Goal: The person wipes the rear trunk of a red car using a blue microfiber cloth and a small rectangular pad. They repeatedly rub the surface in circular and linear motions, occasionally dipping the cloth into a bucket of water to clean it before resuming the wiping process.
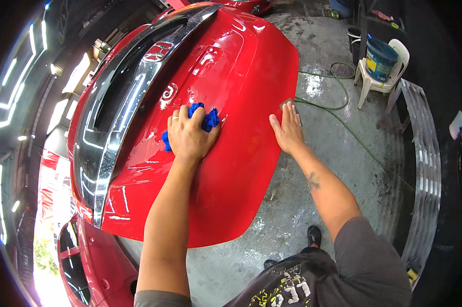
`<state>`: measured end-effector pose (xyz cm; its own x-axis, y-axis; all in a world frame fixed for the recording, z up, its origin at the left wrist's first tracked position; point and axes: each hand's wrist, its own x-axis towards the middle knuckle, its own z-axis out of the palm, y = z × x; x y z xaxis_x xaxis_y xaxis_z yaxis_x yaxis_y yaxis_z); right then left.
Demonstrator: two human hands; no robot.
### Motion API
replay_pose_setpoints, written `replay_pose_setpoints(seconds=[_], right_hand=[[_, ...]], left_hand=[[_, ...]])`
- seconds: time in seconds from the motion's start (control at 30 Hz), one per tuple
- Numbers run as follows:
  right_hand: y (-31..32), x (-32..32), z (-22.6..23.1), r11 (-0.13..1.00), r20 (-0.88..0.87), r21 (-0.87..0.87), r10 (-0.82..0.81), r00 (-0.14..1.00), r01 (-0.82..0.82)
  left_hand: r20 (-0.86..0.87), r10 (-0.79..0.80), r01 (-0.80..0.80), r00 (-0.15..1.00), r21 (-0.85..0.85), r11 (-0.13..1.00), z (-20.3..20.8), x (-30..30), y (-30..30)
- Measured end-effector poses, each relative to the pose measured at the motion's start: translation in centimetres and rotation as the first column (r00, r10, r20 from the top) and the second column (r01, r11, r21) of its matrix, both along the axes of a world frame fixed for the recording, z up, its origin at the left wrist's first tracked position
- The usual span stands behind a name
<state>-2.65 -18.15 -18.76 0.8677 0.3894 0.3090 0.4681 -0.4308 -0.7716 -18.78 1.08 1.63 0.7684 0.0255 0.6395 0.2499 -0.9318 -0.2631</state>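
The half-closed left hand (pixel 190 137) grips a bunched blue cloth (pixel 211 121) on the red trunk lid (pixel 241 169), while the right hand (pixel 289 131), flattened presumably to spread pressure, covers a greenish pad (pixel 286 102) at the lid's edge.

Your view is bright in the middle, where the red car panel (pixel 241 148) carries white streaks of glare. Light tubes (pixel 9 72) glow against the dim left side, and strong brightness washes out the opening (pixel 46 286) at lower left. The grey floor (pixel 315 82) throws back pale patches. Your left hand (pixel 189 137) and right hand (pixel 288 129) look fairly sharp, while the fisheye bends the metal frame (pixel 426 153) at right and darkens the corners to black.
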Motion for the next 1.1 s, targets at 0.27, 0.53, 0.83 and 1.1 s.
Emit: replay_pose_setpoints(seconds=[0.27, 0.53, 0.83, 1.1], right_hand=[[-5.0, -21.3, -1.4, 0.892, 0.204, -0.199, 0.442, 0.874, -0.405], [0.1, -12.7, -0.9, 0.995, 0.258, -0.069, 0.082, 0.963, -0.067], [0.5, -10.9, 0.4, 0.987, 0.214, 0.072, 0.122, 0.969, -0.14], [-0.6, -29.5, 1.3, 0.818, 0.291, 0.107, 0.518, 0.804, -0.565]], left_hand=[[-0.019, 0.026, -0.027, 0.999, -0.044, 0.999, -1.1, -0.9, 1.3], [-0.025, -0.031, 0.029, 0.999, -0.049, 0.998, -0.9, -0.2, 0.9], [-0.045, 0.0, -0.003, 0.999, -0.064, 0.998, -0.3, -0.6, 0.8], [-0.021, -0.07, 0.069, 0.997, -0.058, 0.996, -0.8, -0.9, 1.7]])
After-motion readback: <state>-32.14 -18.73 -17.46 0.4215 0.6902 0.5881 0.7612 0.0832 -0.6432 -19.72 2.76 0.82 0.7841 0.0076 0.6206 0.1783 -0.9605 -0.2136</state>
